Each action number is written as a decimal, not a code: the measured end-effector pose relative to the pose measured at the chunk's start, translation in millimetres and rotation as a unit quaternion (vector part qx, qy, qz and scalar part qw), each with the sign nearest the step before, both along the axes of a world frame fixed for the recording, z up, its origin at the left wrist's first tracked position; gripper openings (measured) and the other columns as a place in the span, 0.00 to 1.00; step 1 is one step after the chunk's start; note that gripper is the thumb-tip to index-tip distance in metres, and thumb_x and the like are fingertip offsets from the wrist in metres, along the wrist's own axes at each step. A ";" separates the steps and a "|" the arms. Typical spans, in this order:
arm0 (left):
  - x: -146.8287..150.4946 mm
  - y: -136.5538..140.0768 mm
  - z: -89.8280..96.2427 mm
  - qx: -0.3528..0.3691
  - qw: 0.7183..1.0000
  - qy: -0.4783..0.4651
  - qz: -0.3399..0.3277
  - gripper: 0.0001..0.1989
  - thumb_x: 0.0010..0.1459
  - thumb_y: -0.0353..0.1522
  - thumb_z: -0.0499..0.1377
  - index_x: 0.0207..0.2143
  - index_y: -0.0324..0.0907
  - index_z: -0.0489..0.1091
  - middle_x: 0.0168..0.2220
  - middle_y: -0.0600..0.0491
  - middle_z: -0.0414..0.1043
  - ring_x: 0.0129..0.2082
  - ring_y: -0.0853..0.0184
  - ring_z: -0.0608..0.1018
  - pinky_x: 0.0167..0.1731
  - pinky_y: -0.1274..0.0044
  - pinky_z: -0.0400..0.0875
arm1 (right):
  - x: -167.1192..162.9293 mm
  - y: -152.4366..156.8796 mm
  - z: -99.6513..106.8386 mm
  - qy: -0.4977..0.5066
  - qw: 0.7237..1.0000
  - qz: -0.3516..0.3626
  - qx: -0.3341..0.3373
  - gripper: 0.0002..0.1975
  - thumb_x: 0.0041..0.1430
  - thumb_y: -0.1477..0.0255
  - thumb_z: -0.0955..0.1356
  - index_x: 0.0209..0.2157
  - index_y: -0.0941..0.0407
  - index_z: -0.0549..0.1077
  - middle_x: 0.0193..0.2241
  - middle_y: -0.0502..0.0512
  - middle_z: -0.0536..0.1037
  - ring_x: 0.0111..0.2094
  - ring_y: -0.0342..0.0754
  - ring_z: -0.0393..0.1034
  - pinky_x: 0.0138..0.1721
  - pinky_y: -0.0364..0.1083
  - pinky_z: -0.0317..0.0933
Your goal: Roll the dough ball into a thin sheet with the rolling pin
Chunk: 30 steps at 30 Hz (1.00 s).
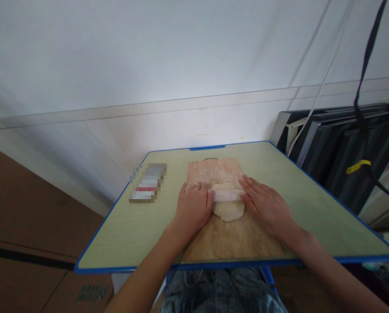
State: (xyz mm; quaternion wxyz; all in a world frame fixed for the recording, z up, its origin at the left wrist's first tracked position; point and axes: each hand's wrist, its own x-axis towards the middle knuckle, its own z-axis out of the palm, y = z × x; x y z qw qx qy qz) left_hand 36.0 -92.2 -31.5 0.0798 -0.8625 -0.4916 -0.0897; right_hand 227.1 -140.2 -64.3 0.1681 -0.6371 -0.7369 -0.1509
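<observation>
A pale, floury rolling pin point(227, 195) lies crosswise over a flat, rounded sheet of dough point(229, 211) on a wooden cutting board point(233, 241). Over the pin's left end, my left hand point(195, 204) is closed with its fingers bent. At the right end, my right hand point(266, 206) presses on the pin, its fingers fairly straight and close together. Both hands cover the ends of the pin. Part of the dough shows beyond the pin, and a larger part hangs toward me on the near side. White flour is scattered across the far half of the board.
The board rests on a light green table point(122, 239) with a blue edge. A blurred-out flat object point(148, 183) lies at the table's left. Dark folded panels point(338, 139) lean by the wall at right, with a hanging black strap point(364, 78). Brown cardboard point(28, 204) stands at left.
</observation>
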 end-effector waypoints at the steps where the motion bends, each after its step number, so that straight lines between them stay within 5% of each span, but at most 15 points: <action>1: 1.8 4.5 -0.1 -0.001 1.000 -0.003 0.003 0.21 0.63 0.35 0.38 0.42 0.39 0.68 0.43 0.47 0.73 0.44 0.60 0.73 0.50 0.63 0.59 | 0.1 4.4 1.1 0.009 1.000 -0.004 -0.009 0.24 0.64 0.68 0.51 0.53 0.64 0.65 0.55 0.63 0.64 0.54 0.52 0.60 0.51 0.51 0.58; 8: 17.2 35.1 -5.8 0.047 0.997 -0.026 0.063 0.22 0.63 0.36 0.38 0.51 0.40 0.64 0.45 0.47 0.72 0.45 0.61 0.73 0.40 0.70 0.66 | -3.8 41.5 17.0 -0.004 0.996 -0.055 -0.076 0.22 0.64 0.69 0.51 0.48 0.57 0.69 0.48 0.60 0.72 0.49 0.51 0.66 0.49 0.54 0.56; 13: 21.2 45.5 -3.3 0.014 0.996 -0.024 0.084 0.23 0.62 0.37 0.37 0.48 0.41 0.66 0.44 0.46 0.72 0.43 0.59 0.74 0.37 0.69 0.68 | -3.8 57.9 24.5 -0.014 0.990 -0.070 -0.125 0.22 0.63 0.70 0.50 0.46 0.57 0.70 0.46 0.59 0.74 0.45 0.53 0.69 0.45 0.53 0.58; 30: 26.1 74.6 1.0 -0.069 0.986 -0.070 0.134 0.25 0.61 0.36 0.36 0.44 0.37 0.69 0.47 0.42 0.70 0.45 0.57 0.74 0.41 0.67 0.68 | 4.5 101.6 32.1 0.014 0.978 -0.072 -0.198 0.25 0.62 0.65 0.49 0.50 0.55 0.68 0.50 0.60 0.71 0.47 0.56 0.67 0.43 0.55 0.59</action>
